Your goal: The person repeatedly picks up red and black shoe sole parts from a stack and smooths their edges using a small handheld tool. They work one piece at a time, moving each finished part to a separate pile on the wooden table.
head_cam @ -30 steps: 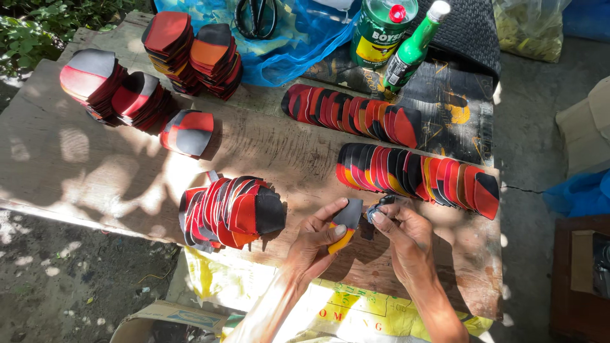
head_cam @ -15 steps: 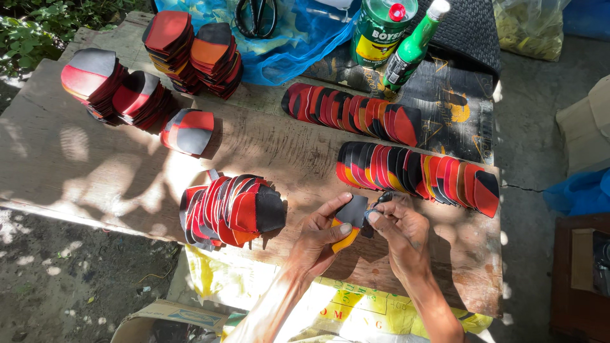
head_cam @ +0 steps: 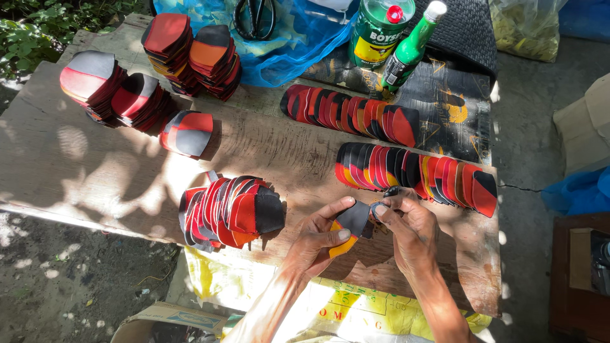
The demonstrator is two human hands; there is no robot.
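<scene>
We worked outdoors at a weathered wooden plank bench (head_cam: 95,171), dappled with sun and leaf shadow, with bare ground at lower left and green plants at the upper left of the frame. A blue plastic sheet (head_cam: 305,51) lay at top centre under black scissors (head_cam: 255,18), beside a green tin can (head_cam: 379,32) and a green bottle (head_cam: 410,47). Rows of overlapping red, orange and black cut pieces (head_cam: 413,171) ran across the right half, with stacks (head_cam: 92,82) at upper left and a fanned pile (head_cam: 232,209) at centre.

Low in the middle of the frame, our left hand (head_cam: 318,238) gripped a small dark grey piece with an orange edge (head_cam: 352,222) between thumb and fingers, and our right hand (head_cam: 410,232) pinched its upper right edge, fingers closed on it.

Since half a second earlier, the hands had stayed in place and the piece had turned slightly, showing more of its grey face.
</scene>
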